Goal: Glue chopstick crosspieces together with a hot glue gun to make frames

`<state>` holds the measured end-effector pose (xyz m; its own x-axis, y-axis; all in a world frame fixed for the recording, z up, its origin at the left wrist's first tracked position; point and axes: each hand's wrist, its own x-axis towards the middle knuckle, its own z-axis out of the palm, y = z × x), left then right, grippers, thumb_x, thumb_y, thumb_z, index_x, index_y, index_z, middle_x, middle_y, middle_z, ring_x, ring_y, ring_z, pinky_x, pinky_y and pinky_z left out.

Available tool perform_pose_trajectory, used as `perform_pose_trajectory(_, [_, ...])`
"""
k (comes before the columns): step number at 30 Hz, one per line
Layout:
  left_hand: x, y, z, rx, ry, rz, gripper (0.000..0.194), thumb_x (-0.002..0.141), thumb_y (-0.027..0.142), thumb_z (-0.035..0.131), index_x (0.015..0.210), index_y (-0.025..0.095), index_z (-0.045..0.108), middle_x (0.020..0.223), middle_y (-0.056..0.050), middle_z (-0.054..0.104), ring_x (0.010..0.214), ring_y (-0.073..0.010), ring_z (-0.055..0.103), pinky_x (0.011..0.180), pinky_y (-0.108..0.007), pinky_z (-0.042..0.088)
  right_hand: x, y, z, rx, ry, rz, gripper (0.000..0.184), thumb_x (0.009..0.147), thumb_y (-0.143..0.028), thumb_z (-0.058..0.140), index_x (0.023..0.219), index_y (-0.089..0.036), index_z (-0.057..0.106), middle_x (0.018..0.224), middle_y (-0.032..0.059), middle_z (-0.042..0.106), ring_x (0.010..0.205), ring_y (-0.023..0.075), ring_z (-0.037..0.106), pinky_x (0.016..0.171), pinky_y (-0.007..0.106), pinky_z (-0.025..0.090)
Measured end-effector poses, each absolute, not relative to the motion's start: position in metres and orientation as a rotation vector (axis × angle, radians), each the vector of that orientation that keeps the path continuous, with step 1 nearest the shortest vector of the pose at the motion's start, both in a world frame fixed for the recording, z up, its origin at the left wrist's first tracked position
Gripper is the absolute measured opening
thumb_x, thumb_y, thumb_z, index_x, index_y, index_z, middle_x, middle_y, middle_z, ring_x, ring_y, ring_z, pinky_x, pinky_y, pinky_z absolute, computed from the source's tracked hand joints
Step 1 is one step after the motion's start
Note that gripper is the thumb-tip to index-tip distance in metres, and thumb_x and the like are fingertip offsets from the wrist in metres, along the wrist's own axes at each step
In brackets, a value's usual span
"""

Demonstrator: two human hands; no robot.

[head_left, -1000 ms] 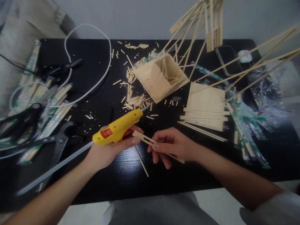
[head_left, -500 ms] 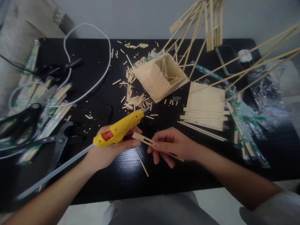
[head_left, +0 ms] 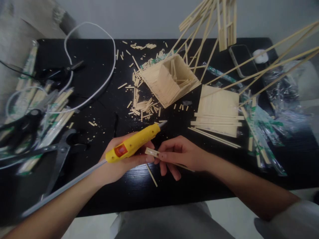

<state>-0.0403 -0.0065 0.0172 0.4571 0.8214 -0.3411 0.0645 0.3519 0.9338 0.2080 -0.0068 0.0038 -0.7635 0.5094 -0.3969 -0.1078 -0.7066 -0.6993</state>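
A yellow glue gun [head_left: 136,141] with a clear glue stick [head_left: 64,187] out of its back lies in my left hand [head_left: 119,167], its nozzle pointing up and right. My right hand [head_left: 180,154] is closed on thin wooden sticks [head_left: 152,152] joined at one end, with a shiny patch on that end. My left thumb and fingertips meet the sticks' joined end too. Below my left fingers one loose stick [head_left: 151,175] slants over the black table. Most of the left fingers are hidden behind the glue gun.
Ahead stands a square wooden-stick box [head_left: 171,83] with long sticks rising behind it. A flat stick panel [head_left: 219,103] lies right of it. Cut stick pieces [head_left: 143,105] litter the centre. Scissors [head_left: 32,119], pliers [head_left: 62,149] and wrapped chopsticks [head_left: 57,126] lie left; a phone [head_left: 243,61] lies far right.
The glue gun has shifted right, its nozzle now beyond the sticks. My hands have drawn closer together, and the joined end now faces up with a shiny patch showing.
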Motion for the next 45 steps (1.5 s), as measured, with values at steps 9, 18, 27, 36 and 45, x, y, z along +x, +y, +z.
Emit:
perform_pose_trajectory(9, [-0.0353, -0.0068, 0.0169, 1.163, 0.998, 0.648, 0.021, 0.079, 0.03, 0.094, 0.093, 0.02, 0.081, 0.087, -0.004, 0.08, 0.076, -0.0185, 0.079, 0.07, -0.023, 0.067, 0.2072, -0.0067, 0.0052, -0.871, -0.953, 2.487, 0.032, 0.098, -0.044, 0.078, 0.09, -0.013, 0.074, 0.075, 0.0004, 0.078, 0.047, 0.007, 0.065, 0.043, 0.016, 0.048])
perform_pose_trajectory(18, [-0.0355, -0.0075, 0.019, 1.216, 1.015, 0.65, 0.02, 0.079, 0.031, 0.094, 0.091, 0.021, 0.082, 0.085, -0.003, 0.078, 0.073, -0.0148, 0.076, 0.067, -0.02, 0.064, 0.2052, -0.0059, 0.0063, -0.885, -0.94, 2.489, 0.029, 0.097, -0.039, 0.077, 0.086, -0.013, 0.073, 0.072, -0.0002, 0.077, 0.046, 0.007, 0.065, 0.043, 0.016, 0.047])
perform_pose_trajectory(27, [-0.0353, -0.0074, 0.0195, 1.235, 1.027, 0.643, 0.02, 0.078, 0.031, 0.094, 0.09, 0.02, 0.082, 0.084, -0.002, 0.077, 0.073, -0.0148, 0.075, 0.068, -0.021, 0.064, 0.2066, -0.0074, 0.0044, -0.884, -0.933, 2.499, 0.03, 0.096, -0.041, 0.078, 0.087, -0.013, 0.074, 0.073, 0.0004, 0.077, 0.047, 0.0076, 0.065, 0.044, 0.017, 0.047])
perform_pose_trajectory(36, [-0.038, -0.0072, 0.0188, 1.158, 1.038, 0.655, 0.023, 0.077, 0.031, 0.095, 0.092, 0.022, 0.081, 0.082, -0.001, 0.079, 0.071, -0.0145, 0.076, 0.067, -0.02, 0.065, 0.208, -0.0056, 0.0057, -0.858, -0.935, 2.507, 0.032, 0.098, -0.044, 0.078, 0.091, -0.013, 0.074, 0.075, 0.001, 0.078, 0.049, 0.008, 0.067, 0.045, 0.017, 0.049])
perform_pose_trajectory(45, [-0.0382, -0.0054, 0.0199, 1.162, 1.083, 0.689, 0.022, 0.078, 0.035, 0.094, 0.091, 0.022, 0.081, 0.082, -0.001, 0.078, 0.072, -0.0141, 0.072, 0.066, -0.02, 0.062, 0.2075, -0.0058, 0.0022, -0.834, -0.904, 2.509, 0.033, 0.097, -0.045, 0.079, 0.092, -0.013, 0.075, 0.076, 0.0015, 0.079, 0.051, 0.0084, 0.069, 0.048, 0.017, 0.052])
